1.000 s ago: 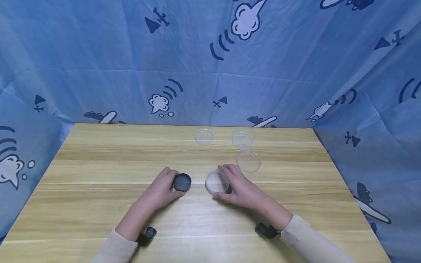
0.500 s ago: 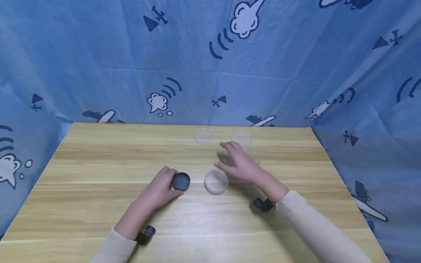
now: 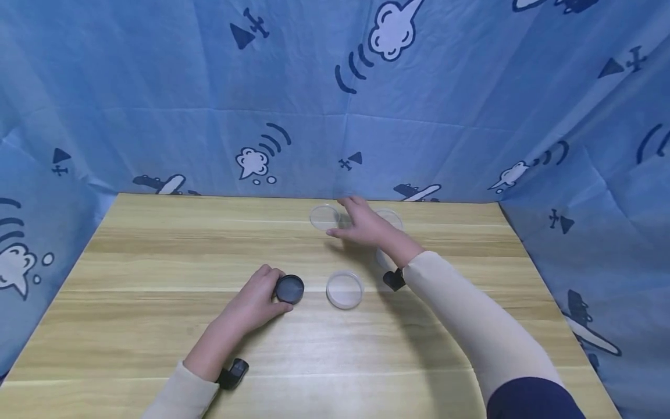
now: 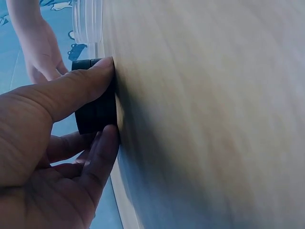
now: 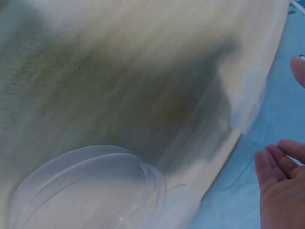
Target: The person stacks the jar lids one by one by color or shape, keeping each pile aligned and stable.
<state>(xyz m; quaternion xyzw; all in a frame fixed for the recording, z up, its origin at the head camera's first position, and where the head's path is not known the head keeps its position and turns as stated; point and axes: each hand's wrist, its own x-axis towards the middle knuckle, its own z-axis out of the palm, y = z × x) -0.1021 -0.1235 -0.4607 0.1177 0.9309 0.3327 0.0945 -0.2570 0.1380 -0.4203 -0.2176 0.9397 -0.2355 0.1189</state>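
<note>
My left hand (image 3: 253, 301) pinches a black, round, shallow piece (image 3: 290, 290) by its edge, thumb on the near side, fingers on the far side. In the left wrist view a seam runs round the black piece (image 4: 97, 112), like two layers stacked. My right hand (image 3: 361, 224) reaches to the back of the table with fingers spread and nothing held. Just left of its fingertips lies a thin clear disc (image 3: 321, 217); in the right wrist view, a gap shows between the hand (image 5: 281, 186) and that disc (image 5: 249, 102).
A clear round dish (image 3: 344, 290) stands right of the black piece. Two larger clear discs are partly covered by the right hand and forearm, one at the back (image 3: 394, 217) and one nearer (image 3: 384, 259). A blue printed cloth (image 3: 293, 87) hangs behind the wooden table (image 3: 157, 262).
My right hand has let go of the clear dish and moved back and left, over the table, to the rear clear disc. My left hand keeps its hold on the black piece in the same place.
</note>
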